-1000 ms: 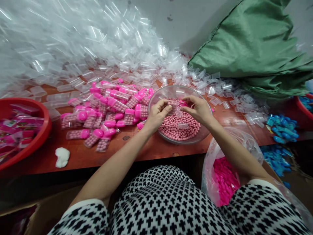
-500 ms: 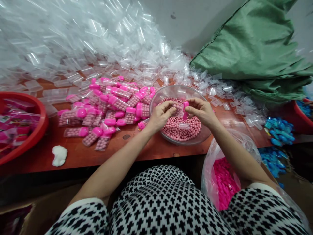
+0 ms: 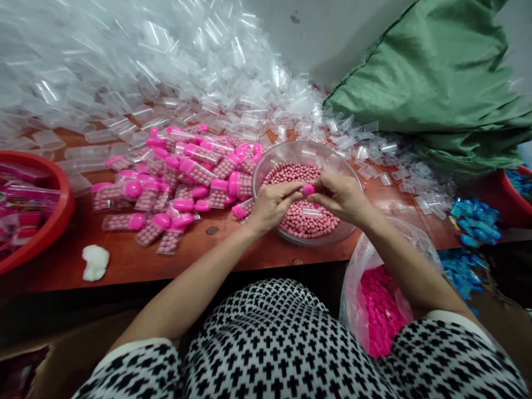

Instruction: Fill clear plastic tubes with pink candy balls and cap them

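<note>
Over the clear bowl of pink beads, my two hands meet. My left hand is closed around a small clear plastic bottle, mostly hidden by the fingers now. Between the fingertips of my right hand is a bright pink cap, held against the bottle's end; whether it is seated cannot be seen. A clear piece lies on the beads below. To the left of the bowl, bead-filled bottles with pink caps lie heaped.
Empty clear bottles pile high at the back. A red tub of pink packets and a white lump are at left. Pink caps fill a plastic bag at the table edge. Blue pieces and a green sack are at right.
My hands have come together: the pink cap, earlier apart from the bottle and upright in my right fingers, is now turned and pressed against the bottle's end. The view has shifted slightly.
</note>
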Motion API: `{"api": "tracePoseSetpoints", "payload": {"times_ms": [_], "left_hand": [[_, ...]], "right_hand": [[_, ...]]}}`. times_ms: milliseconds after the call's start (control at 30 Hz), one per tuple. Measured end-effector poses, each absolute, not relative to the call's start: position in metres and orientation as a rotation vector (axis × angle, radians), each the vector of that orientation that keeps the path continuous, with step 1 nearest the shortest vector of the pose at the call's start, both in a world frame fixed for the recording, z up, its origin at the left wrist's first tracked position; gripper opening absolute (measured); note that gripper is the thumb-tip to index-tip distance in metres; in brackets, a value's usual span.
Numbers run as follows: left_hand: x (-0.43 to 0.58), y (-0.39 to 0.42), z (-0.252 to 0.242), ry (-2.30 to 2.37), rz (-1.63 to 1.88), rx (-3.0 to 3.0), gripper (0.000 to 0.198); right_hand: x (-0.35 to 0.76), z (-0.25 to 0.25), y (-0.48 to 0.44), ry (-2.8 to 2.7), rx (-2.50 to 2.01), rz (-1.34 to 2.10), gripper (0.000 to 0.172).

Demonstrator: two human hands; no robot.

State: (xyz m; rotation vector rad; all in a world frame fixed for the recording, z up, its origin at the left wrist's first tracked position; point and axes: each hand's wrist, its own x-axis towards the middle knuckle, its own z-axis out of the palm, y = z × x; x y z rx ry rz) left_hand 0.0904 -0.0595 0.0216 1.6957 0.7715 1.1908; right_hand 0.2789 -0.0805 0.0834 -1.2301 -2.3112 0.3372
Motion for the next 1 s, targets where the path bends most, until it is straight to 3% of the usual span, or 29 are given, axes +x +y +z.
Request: {"api": "tracePoseSetpoints", "payload": {"times_ms": [167,433,600,767,1000], "left_hand": [[0.091,-0.063,0.017,0.796,1.204,1.868,0.022],[0.090,-0.062,0.016,0.749,1.145,2.057,0.025],[0.089,-0.060,0.011,0.737,1.133,2.163,0.025],[0.089,-0.060,0.010,0.685,1.184,2.308,0.024],[0.090,-0.061,0.009,0.684,1.276,2.380,0.022]], "right_hand": [[0.277,0.080,-0.085,-2.450,-1.233,0.173,0.017],[0.284,0.072,-0.083,-2.405,-1.199,0.356,0.016],[0.283,0.067,-0.088,-2.452,-1.228,0.171,0.017],[0.290,0.064,-0.083,-2.287,-1.170,0.529,0.016],[0.292,0.062,-0.086,-2.360,-1.125,0.336,0.016]]}}
